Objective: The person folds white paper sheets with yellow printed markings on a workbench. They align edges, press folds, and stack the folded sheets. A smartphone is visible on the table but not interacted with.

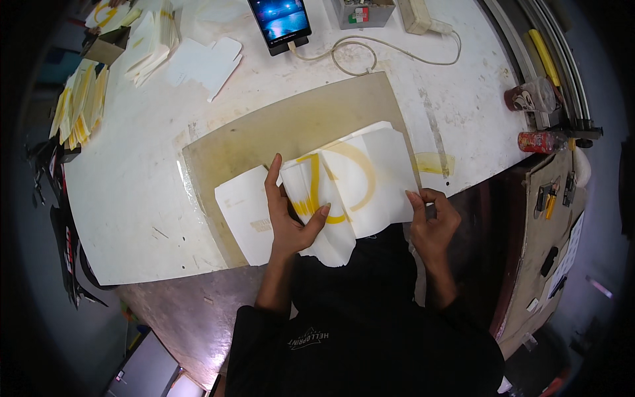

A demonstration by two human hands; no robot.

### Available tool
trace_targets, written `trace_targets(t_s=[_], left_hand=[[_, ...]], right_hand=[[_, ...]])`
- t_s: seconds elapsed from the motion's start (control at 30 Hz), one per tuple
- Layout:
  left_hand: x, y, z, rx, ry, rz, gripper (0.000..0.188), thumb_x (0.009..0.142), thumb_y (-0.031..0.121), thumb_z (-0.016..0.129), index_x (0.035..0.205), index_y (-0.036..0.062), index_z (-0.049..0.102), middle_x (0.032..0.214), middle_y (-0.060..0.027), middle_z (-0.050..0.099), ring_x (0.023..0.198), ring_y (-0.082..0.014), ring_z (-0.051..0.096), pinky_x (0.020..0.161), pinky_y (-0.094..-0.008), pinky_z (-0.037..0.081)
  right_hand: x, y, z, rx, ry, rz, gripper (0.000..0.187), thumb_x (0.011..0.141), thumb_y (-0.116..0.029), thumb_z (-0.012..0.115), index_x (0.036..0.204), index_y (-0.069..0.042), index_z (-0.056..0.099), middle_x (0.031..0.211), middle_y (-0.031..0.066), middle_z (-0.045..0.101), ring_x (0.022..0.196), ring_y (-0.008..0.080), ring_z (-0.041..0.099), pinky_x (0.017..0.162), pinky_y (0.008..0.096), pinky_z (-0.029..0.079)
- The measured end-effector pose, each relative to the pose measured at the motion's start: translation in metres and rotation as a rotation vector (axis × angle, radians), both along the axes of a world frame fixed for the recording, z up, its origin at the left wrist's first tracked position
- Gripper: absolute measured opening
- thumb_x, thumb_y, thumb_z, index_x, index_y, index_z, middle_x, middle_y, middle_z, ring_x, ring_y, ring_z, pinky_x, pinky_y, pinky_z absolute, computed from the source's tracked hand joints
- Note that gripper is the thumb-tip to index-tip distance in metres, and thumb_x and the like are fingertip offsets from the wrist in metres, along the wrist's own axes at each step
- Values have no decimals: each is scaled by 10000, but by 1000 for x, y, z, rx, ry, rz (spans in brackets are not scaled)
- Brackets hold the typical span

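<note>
A white paper sheet with yellow printed curves (pixel 387 175) lies partly folded over the table's near edge, close to my body. My left hand (pixel 291 225) holds its folded, creased left part, the thumb lying on top and the index finger stretched upward; the other fingers are partly hidden by the paper. Thumb and fingers of my right hand (pixel 433 218) pinch the sheet's right edge near its lower corner. Left of the sheet, a white paper piece with faint print (pixel 245 208) rests on a yellowish translucent mat (pixel 264 129), partly behind my left hand.
A phone (pixel 281 23) stands at the far side, its cable (pixel 370 53) looping right toward a white power block (pixel 415 16). Near it is a grey box (pixel 362 14). Paper stacks (pixel 83 102) lie far left. A plastic cup (pixel 529 98) and red bottle (pixel 542 142) stand right.
</note>
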State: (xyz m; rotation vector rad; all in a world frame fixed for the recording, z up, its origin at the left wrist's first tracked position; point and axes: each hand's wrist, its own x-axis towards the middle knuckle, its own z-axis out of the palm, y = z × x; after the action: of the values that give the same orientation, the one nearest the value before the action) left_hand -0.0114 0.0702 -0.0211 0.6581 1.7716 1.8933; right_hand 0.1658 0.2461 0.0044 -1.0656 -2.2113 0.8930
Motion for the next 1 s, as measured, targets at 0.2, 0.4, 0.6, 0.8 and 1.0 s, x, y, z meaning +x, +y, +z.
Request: trace_targets(t_s=[0.2,0.4,0.6,0.8,1.0], left_hand=[[0,1,1,14,-20,8,1026,773,-3,731,1579,49,98,1275,-205,542,1138,-270,616,975,-386,513],[1,1,1,0,-17,19,1025,769,-4,723,1580,47,99,1269,-202,551,1131,-268,615,983,-383,502],[0,-5,-2,109,-89,86,1032,765,36,728,1582,42,98,1249,-194,569,1120,-260,610,978,-384,497],[-1,-7,-2,103,-102,62,1047,770,26,752,1582,43,92,1261,-194,570,1149,-267,605,980,-384,505],[1,6,2,96,-106,-21,1146,726,-10,836,1584,69,81,1295,-206,552,1177,-281,609,994,-408,519]], right_hand=[[1,-5,-2,126,-72,36,145,820,-24,772,950,-2,710,1063,201,702,967,339,681,814,392,525],[-9,-19,21,328,-105,342,102,848,-155,734,919,-82,749,1458,269,469,1413,481,321,1116,615,216],[-13,-24,1,351,-366,220,214,883,-300,719,879,-88,742,1549,268,347,1472,522,155,1077,754,25],[-21,-35,7,243,-328,196,230,843,-310,766,855,-89,707,1527,248,387,1462,513,199,1078,765,26],[-19,-65,17,91,33,607,130,815,-165,763,886,-88,686,1370,173,579,1300,404,526,1149,647,150]])
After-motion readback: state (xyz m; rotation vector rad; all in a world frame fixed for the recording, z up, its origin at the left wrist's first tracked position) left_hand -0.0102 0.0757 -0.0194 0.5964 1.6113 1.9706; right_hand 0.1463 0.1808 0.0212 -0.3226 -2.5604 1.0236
